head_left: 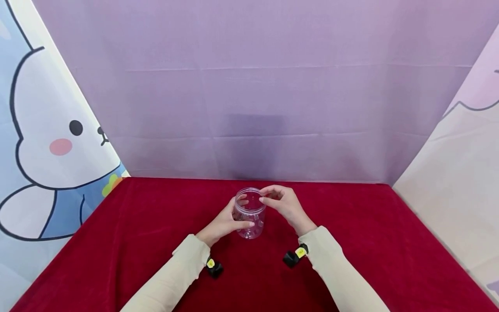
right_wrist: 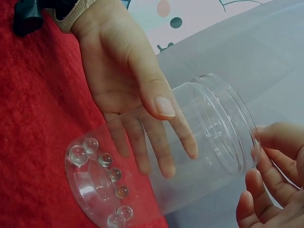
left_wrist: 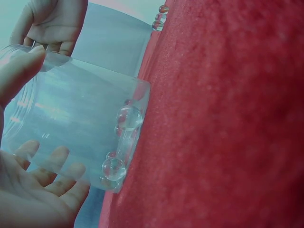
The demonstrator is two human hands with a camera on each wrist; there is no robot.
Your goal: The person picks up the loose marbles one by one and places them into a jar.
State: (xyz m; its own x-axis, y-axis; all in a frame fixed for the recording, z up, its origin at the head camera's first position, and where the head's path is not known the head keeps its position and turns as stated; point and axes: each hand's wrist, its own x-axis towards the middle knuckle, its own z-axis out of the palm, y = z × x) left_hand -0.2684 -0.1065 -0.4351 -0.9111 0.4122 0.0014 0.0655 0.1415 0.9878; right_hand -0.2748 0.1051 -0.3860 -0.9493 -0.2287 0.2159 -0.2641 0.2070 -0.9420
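A clear plastic jar [head_left: 250,225], its threaded mouth uncovered, stands tilted between the two hands over the red cloth. My left hand [head_left: 228,220] holds it round the body, thumb on the near side and fingers spread along the far side. Several clear glass marbles [right_wrist: 115,174] lie along the jar's bottom. My right hand [head_left: 286,203] is at the jar's rim, thumb and curled fingers against the right edge of the mouth; no marble shows in it. In the left wrist view, a few more marbles [left_wrist: 160,18] sit on the cloth beyond the jar.
Red velvety cloth [head_left: 156,242] covers the table. A lilac curtain [head_left: 253,86] hangs behind its back edge. Printed cartoon panels flank the left [head_left: 50,112] and right [head_left: 460,173] sides. Each wrist carries a small black camera [head_left: 291,258].
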